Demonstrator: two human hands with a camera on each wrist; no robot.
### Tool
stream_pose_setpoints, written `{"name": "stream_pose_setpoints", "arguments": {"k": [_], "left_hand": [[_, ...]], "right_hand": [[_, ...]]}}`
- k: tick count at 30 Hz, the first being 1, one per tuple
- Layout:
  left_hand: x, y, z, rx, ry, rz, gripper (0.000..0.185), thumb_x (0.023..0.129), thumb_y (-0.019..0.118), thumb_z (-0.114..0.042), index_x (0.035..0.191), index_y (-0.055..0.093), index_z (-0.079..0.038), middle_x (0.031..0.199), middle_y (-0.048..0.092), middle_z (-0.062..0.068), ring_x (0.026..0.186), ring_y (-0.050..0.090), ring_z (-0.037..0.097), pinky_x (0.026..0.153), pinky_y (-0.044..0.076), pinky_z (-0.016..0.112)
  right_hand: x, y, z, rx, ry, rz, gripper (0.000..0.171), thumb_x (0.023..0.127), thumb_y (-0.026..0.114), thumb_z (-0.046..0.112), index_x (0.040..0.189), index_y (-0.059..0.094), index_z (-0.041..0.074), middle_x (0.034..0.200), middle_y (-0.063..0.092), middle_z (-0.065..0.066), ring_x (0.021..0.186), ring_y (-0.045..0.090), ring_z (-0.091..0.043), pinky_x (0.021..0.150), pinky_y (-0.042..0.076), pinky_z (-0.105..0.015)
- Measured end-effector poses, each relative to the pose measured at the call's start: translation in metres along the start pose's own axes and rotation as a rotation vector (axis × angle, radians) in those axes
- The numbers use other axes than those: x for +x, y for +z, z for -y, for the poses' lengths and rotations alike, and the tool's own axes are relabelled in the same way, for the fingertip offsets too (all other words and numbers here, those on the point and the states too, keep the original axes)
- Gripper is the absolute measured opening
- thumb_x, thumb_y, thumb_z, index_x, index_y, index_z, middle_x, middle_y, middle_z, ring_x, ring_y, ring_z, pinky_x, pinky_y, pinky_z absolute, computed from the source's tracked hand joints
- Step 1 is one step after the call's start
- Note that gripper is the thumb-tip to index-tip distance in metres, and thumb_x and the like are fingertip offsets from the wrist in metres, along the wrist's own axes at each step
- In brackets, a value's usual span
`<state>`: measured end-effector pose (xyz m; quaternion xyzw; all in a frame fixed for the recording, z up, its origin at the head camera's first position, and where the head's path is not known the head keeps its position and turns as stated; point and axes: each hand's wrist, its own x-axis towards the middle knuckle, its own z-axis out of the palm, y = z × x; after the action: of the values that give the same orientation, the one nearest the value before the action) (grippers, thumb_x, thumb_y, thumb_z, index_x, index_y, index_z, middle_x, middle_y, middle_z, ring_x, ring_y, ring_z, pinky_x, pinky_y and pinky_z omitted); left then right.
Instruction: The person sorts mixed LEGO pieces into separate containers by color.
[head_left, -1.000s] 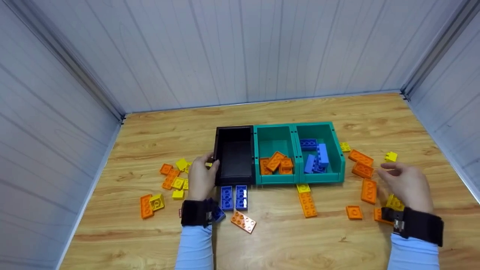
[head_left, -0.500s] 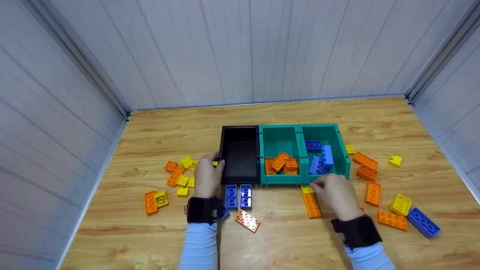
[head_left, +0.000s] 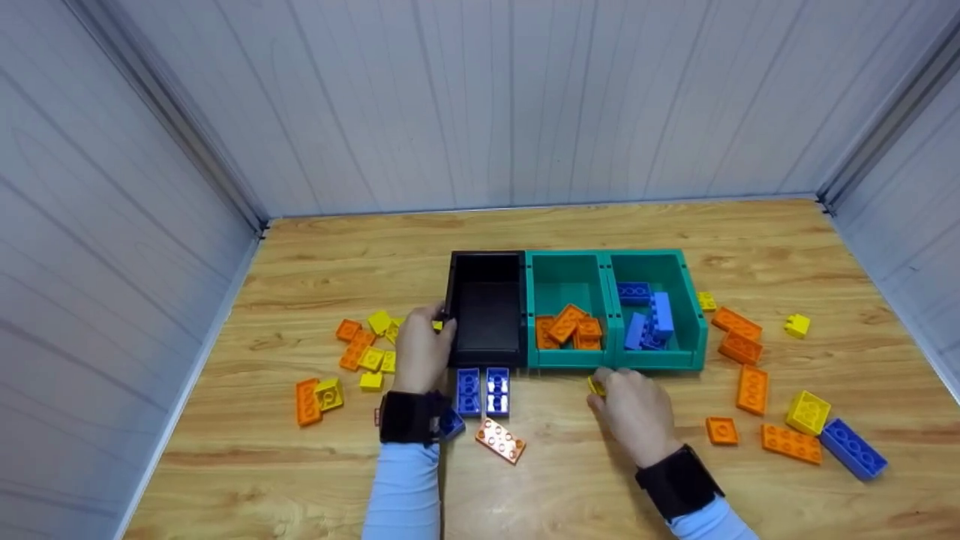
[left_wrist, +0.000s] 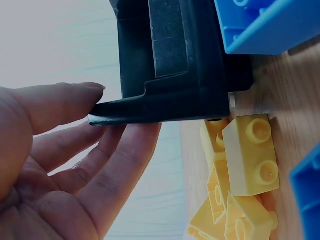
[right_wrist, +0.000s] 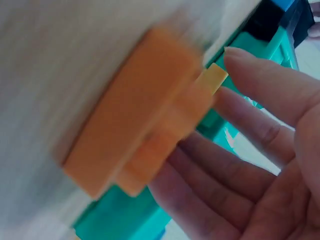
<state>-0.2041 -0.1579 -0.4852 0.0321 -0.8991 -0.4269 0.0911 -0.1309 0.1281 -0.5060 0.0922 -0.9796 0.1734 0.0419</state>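
My left hand (head_left: pixel 421 349) holds the front left edge of the black bin (head_left: pixel 451 300). In the left wrist view its thumb lies on one side of the bin's lip (left_wrist: pixel 125 111) and the fingers on the other. My right hand (head_left: pixel 636 412) is at the table in front of the green bins, pinching a small yellow brick (head_left: pixel 596 386) between thumb and index finger. Close to the right wrist camera, a blurred orange brick (right_wrist: pixel 135 105) lies beside the fingers; in the head view my hand hides it. Orange bricks (head_left: pixel 568 324) fill part of the middle green bin (head_left: pixel 566 361); blue bricks (head_left: pixel 660 315) are in the right green bin (head_left: pixel 664 361).
Yellow and orange bricks (head_left: pixel 358 349) lie scattered left of my left hand. Two blue bricks (head_left: pixel 497 391) and an orange plate brick (head_left: pixel 501 441) sit before the black bin. More orange bricks (head_left: pixel 752 389), a yellow brick (head_left: pixel 808 412) and a blue brick (head_left: pixel 853 448) lie at right.
My right hand has moved left from the loose bricks at right to the bins' front, and the small yellow brick has shifted left with it. My left hand keeps holding the black bin.
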Motion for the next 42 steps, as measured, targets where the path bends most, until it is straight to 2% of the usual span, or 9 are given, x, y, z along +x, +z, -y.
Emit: {"name": "stream_pose_setpoints", "arguments": {"k": [4, 11, 16, 19, 23, 27, 32, 37, 42], "left_hand": [[0.001, -0.002, 0.000, -0.024, -0.011, 0.009, 0.033, 0.094, 0.066, -0.007, 0.125, 0.065, 0.005, 0.118, 0.067, 0.020, 0.111, 0.062, 0.031, 0.095, 0.050, 0.044], [-0.001, -0.003, 0.000, 0.001, -0.033, 0.018, 0.031, 0.095, 0.065, -0.011, 0.123, 0.067, 0.003, 0.106, 0.070, 0.016, 0.100, 0.065, 0.029, 0.087, 0.052, 0.043], [0.000, -0.004, 0.001, 0.019, -0.074, 0.033, 0.029, 0.095, 0.066, -0.014, 0.121, 0.069, 0.000, 0.094, 0.069, 0.011, 0.088, 0.063, 0.025, 0.078, 0.051, 0.039], [-0.001, -0.006, 0.001, 0.026, -0.097, 0.042, 0.030, 0.095, 0.067, -0.014, 0.121, 0.069, 0.000, 0.089, 0.067, 0.009, 0.083, 0.061, 0.024, 0.075, 0.051, 0.038], [-0.001, -0.008, 0.000, 0.010, -0.112, 0.069, 0.030, 0.096, 0.066, -0.014, 0.122, 0.069, 0.000, 0.090, 0.067, 0.008, 0.082, 0.061, 0.023, 0.073, 0.051, 0.037], [-0.001, -0.010, 0.000, -0.008, -0.107, 0.081, 0.029, 0.096, 0.066, -0.014, 0.121, 0.069, 0.001, 0.092, 0.068, 0.010, 0.083, 0.061, 0.023, 0.075, 0.052, 0.037], [-0.001, -0.009, 0.001, -0.008, -0.090, 0.080, 0.029, 0.095, 0.066, -0.014, 0.120, 0.069, 0.001, 0.091, 0.069, 0.010, 0.082, 0.062, 0.023, 0.074, 0.052, 0.037], [-0.002, -0.009, 0.002, 0.000, -0.047, 0.057, 0.026, 0.094, 0.067, -0.012, 0.116, 0.071, 0.002, 0.087, 0.069, 0.010, 0.078, 0.062, 0.023, 0.071, 0.052, 0.037], [-0.002, -0.010, 0.001, 0.002, -0.043, 0.067, 0.026, 0.095, 0.066, -0.012, 0.117, 0.071, 0.001, 0.085, 0.067, 0.008, 0.074, 0.060, 0.021, 0.066, 0.051, 0.034]], "right_hand": [[-0.001, 0.002, 0.007, 0.004, -0.047, -0.011, 0.015, 0.079, 0.083, 0.008, 0.078, 0.068, 0.011, 0.074, 0.063, -0.003, 0.067, 0.062, -0.023, 0.055, 0.051, -0.038], [0.008, -0.013, 0.031, 0.107, -0.222, -0.097, 0.014, 0.078, 0.084, 0.008, 0.078, 0.071, 0.010, 0.081, 0.068, -0.005, 0.074, 0.065, -0.022, 0.064, 0.056, -0.036], [0.042, -0.022, 0.059, 0.141, -0.457, -0.197, 0.012, 0.080, 0.083, 0.009, 0.083, 0.072, 0.009, 0.088, 0.071, -0.006, 0.078, 0.068, -0.022, 0.069, 0.058, -0.033], [0.068, -0.018, 0.078, 0.129, -0.546, -0.177, 0.011, 0.081, 0.082, 0.011, 0.085, 0.072, 0.009, 0.090, 0.072, -0.006, 0.080, 0.069, -0.022, 0.071, 0.058, -0.033], [0.094, -0.007, 0.099, 0.033, -0.622, -0.114, 0.008, 0.083, 0.081, 0.014, 0.084, 0.074, 0.011, 0.088, 0.072, -0.004, 0.081, 0.068, -0.023, 0.071, 0.057, -0.036], [0.109, 0.005, 0.112, -0.059, -0.627, -0.056, 0.006, 0.083, 0.079, 0.014, 0.083, 0.074, 0.012, 0.083, 0.072, -0.004, 0.078, 0.067, -0.025, 0.067, 0.056, -0.040], [0.123, 0.015, 0.117, -0.086, -0.531, 0.070, 0.005, 0.085, 0.075, 0.010, 0.081, 0.073, 0.010, 0.078, 0.071, -0.007, 0.075, 0.067, -0.027, 0.066, 0.056, -0.042], [0.129, 0.017, 0.118, -0.064, -0.504, 0.134, 0.012, 0.088, 0.066, 0.000, 0.080, 0.072, 0.007, 0.076, 0.069, -0.010, 0.073, 0.068, -0.030, 0.063, 0.055, -0.045], [0.126, -0.003, 0.109, 0.066, -0.530, 0.098, 0.006, 0.091, 0.068, 0.003, 0.088, 0.073, 0.005, 0.084, 0.071, -0.008, 0.077, 0.068, -0.025, 0.069, 0.056, -0.037]]}}
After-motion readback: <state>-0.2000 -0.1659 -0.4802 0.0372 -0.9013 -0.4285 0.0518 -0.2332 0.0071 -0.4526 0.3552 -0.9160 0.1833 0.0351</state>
